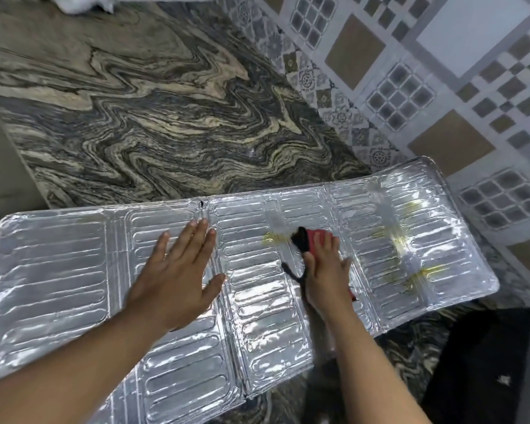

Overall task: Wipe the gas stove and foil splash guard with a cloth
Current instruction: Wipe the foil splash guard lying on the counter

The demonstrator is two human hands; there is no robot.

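Note:
The silver foil splash guard (58, 261) lies unfolded flat on the swirled marble counter (153, 117). My left hand (178, 270) presses palm-down on the guard's middle panels, fingers spread, holding nothing. My right hand (326, 270) presses a red and black cloth (303, 240) onto the foil just right of centre. Yellow greasy stains (398, 243) mark the panels to the right of the cloth, and a smaller smear (273, 237) sits just left of it. A dark corner of the gas stove (478, 362) shows at the lower right.
A patterned tiled wall (426, 71) rises along the right side, right behind the guard's right end. Something white (83, 3) sits at the counter's far top edge. The counter's left edge (16, 154) runs diagonally down the left.

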